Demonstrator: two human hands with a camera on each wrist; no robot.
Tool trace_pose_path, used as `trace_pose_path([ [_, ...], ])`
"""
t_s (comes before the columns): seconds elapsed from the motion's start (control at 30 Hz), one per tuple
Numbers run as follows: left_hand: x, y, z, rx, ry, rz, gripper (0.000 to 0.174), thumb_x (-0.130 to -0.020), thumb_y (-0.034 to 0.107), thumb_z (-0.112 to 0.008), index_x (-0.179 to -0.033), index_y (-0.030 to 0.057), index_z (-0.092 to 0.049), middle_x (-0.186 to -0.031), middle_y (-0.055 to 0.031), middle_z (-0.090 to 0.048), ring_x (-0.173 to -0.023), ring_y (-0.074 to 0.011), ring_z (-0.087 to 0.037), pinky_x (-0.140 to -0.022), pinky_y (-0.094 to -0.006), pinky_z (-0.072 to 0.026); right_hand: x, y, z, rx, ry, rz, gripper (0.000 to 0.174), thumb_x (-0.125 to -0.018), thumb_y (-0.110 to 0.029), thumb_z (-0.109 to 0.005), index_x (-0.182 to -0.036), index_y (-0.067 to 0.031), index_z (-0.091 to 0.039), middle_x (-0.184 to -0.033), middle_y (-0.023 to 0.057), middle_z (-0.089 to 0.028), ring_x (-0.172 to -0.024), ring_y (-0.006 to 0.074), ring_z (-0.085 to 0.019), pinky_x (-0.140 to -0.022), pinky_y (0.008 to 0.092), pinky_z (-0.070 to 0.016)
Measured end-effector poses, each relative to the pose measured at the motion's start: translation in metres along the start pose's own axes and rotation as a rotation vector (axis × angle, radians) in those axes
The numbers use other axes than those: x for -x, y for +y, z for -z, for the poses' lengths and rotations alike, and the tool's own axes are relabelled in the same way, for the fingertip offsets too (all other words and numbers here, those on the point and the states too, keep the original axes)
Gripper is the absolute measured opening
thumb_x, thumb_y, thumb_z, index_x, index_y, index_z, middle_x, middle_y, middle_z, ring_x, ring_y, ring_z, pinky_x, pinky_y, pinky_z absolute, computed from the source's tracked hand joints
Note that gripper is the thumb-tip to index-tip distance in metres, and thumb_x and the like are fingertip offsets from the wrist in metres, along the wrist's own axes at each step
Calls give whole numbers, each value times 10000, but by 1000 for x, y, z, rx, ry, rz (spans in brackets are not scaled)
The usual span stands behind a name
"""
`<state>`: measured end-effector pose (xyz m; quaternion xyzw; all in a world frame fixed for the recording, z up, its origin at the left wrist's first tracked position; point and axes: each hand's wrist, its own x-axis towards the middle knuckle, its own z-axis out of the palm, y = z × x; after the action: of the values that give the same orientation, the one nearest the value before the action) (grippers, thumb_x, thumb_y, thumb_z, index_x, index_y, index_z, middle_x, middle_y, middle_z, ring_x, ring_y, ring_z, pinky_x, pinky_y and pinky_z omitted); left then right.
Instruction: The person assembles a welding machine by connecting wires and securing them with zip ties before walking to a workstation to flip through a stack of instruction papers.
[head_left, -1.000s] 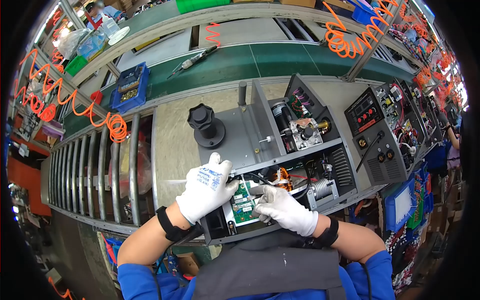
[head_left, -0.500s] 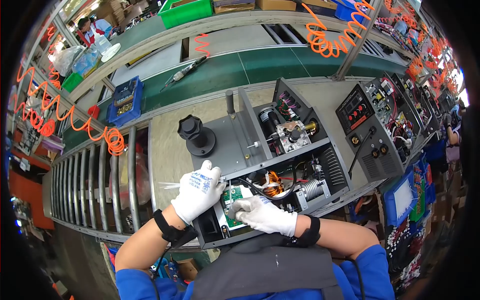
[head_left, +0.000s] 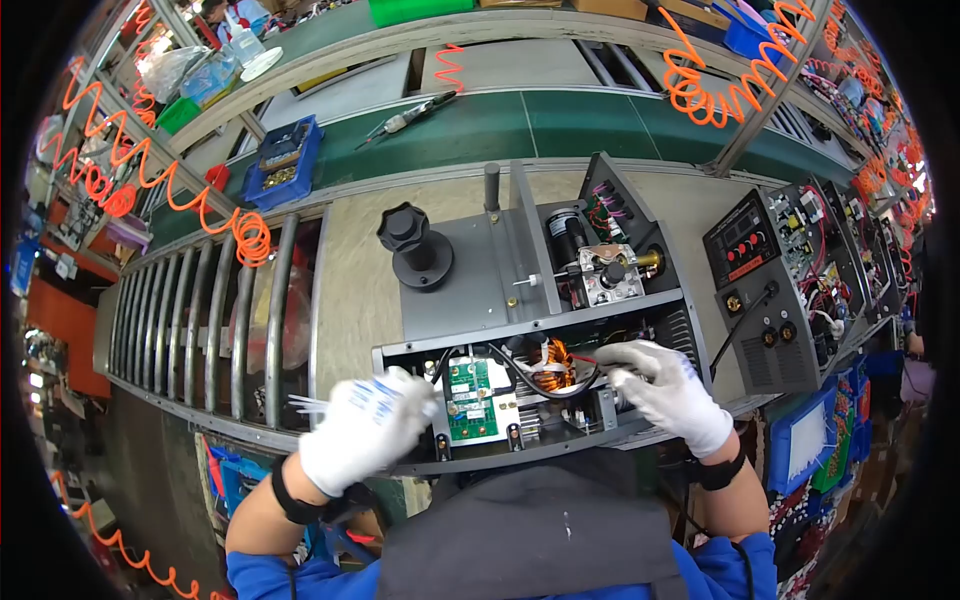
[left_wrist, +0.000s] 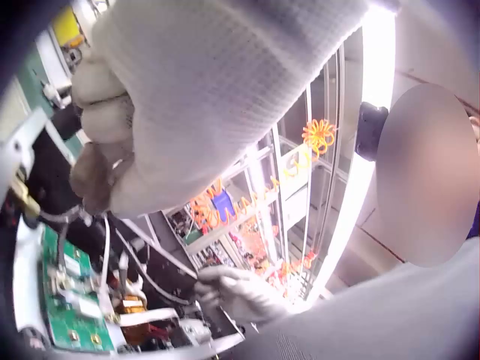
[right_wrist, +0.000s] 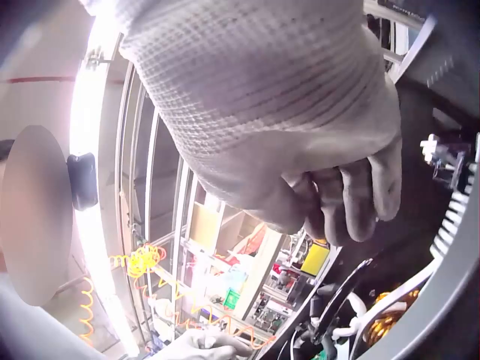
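A grey housing [head_left: 460, 305] lies open on the bench [head_left: 350, 255]. Its near compartment contains a green circuit board [head_left: 474, 400], a copper coil [head_left: 555, 368] and a looped black cable; the far one has a black motor [head_left: 567, 235] beside a metal drive unit [head_left: 608, 280]. Beyond, a blue bin [head_left: 290, 192] contains brass-coloured pieces, while the top edge cuts off a green bin [head_left: 420, 10].

The right hand [head_left: 675, 392] covers part of the near compartment's right end, and the left hand [head_left: 368, 428] is blurred in the head view.

The gloved left hand, at the compartment's left end, is curled round thin white strips [head_left: 306, 405], whose ends poke out to the left. The right hand's fingers bend downward over the compartment; whether they grasp anything cannot be told.
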<state>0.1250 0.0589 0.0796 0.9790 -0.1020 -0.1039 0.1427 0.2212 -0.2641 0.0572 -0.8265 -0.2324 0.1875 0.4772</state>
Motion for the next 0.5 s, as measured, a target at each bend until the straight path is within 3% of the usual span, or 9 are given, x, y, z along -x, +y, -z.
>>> trace_pose_path([
  [0.03, 2, 14, -3, -23, -90, -2, 186, -899, 206, -590, -1021, 85, -663, -827, -109, -668, -774, -291, -677, -650, -397, -530, -5, 2, -4, 155, -35, 155, 281, -899, -125, -576, -1123, 37, -626, -1006, 168, -670, -888, 288, -661, -790, 344, -523],
  [0.07, 5, 18, -16, -1, -73, -37, 197, -899, 203, -588, -1040, 83, -653, -824, -109, -669, -757, -287, -676, -632, -393, -530, -11, -4, -9, 174, -80, 90, 305, -900, -167, -569, -1131, 24, -624, -1020, 198, -658, -913, 352, -639, -813, 376, -517],
  [0.1, 6, 20, -28, 20, -55, -72, 209, -898, 201, -586, -1060, 82, -644, -820, -109, -670, -739, -284, -675, -614, -390, -529, -19, 6, -20, 236, -32, 212, 327, -900, -254, -586, -1108, -8, -643, -1011, 188, -663, -921, 345, -628, -867, 398, -484],
  [0.17, 4, 23, -31, -39, -51, -28, 231, -902, 195, -578, -1094, 78, -631, -820, -115, -673, -714, -276, -674, -573, -386, -523, -19, 3, -22, 482, -164, 225, 339, -876, -328, -619, -1042, -38, -674, -920, 161, -670, -915, 329, -618, -940, 445, -429],
  [0.2, 2, 21, -31, -109, -2, 13, 239, -904, 194, -573, -1109, 86, -631, -801, -118, -671, -696, -277, -672, -556, -392, -518, -24, -10, -20, 644, -331, 124, 354, -843, -389, -657, -976, -64, -699, -819, 120, -663, -885, 305, -617, -951, 481, -396],
  [0.3, -2, 3, -40, -197, 84, 48, 272, -914, 202, -553, -1160, 125, -641, -748, -137, -665, -617, -282, -659, -498, -414, -498, -23, 6, -16, 680, -305, 325, 329, -834, -380, -673, -950, -74, -710, -762, 110, -651, -898, 303, -622, -918, 499, -398],
  [0.47, -6, 12, -52, -179, 188, 156, 247, -920, 228, -568, -1130, 139, -662, -772, -127, -674, -666, -285, -666, -561, -411, -515, -30, 18, -16, 709, -290, 398, 258, -824, -316, -666, -963, -102, -704, -757, 108, -654, -799, 296, -644, -859, 415, -426],
  [0.5, -8, 8, -55, -123, 208, 179, 236, -922, 238, -572, -1106, 128, -670, -772, -118, -674, -696, -286, -667, -601, -408, -521, -30, 19, -13, 706, -242, 407, 218, -840, -294, -644, -921, -103, -707, -736, 113, -652, -765, 308, -649, -795, 425, -460],
])
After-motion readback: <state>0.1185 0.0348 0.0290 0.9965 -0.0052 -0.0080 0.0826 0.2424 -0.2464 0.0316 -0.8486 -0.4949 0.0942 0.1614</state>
